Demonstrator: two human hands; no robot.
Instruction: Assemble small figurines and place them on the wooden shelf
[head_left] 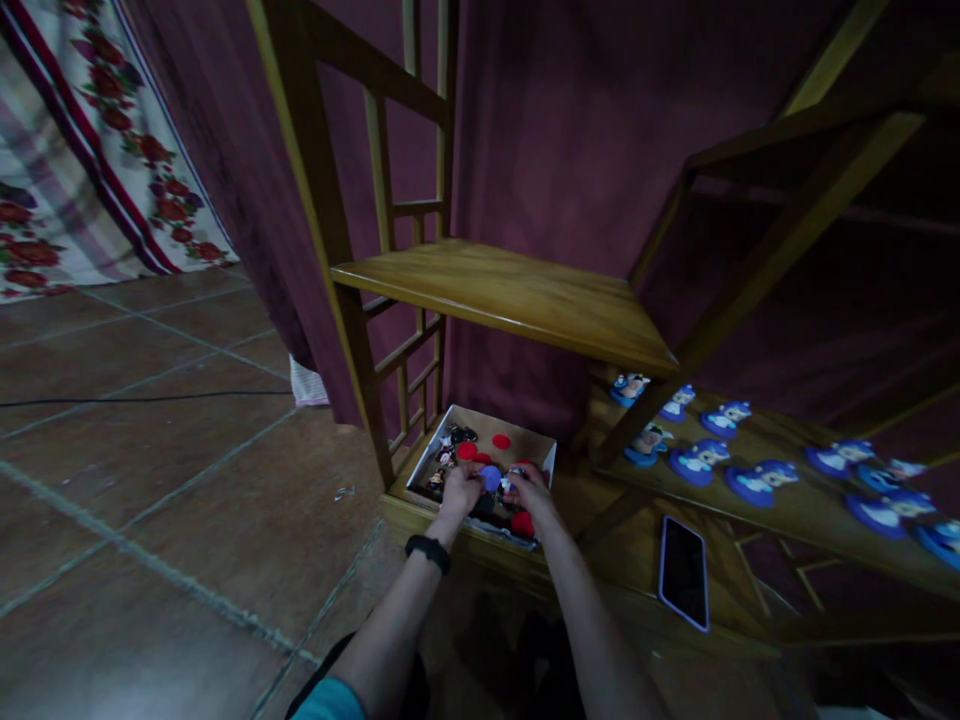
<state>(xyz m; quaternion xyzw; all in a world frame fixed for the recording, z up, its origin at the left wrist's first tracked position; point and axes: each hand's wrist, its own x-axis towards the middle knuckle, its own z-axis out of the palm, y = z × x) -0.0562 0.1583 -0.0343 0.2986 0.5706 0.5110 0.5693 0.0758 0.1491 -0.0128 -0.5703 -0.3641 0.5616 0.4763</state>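
Observation:
Both my hands are over a shallow cardboard box [536, 437] on the low shelf. My left hand [460, 489], with a dark band on its wrist, pinches a round purple base [490, 478]. In the fingers of my right hand [531, 488] is a small white figurine [506, 485], close beside the base; whether the two touch I cannot tell. Loose in the box lie several red discs [501, 441] and small dark figurines [445, 455]. My hands hide part of the box's contents.
A wooden shelf board [510, 290] juts out above the box. To the right, figurines on blue and purple bases [697, 463] stand on another shelf. A phone [684, 572] lies on the wood nearer me. A dark cable [150, 399] crosses the tiled floor.

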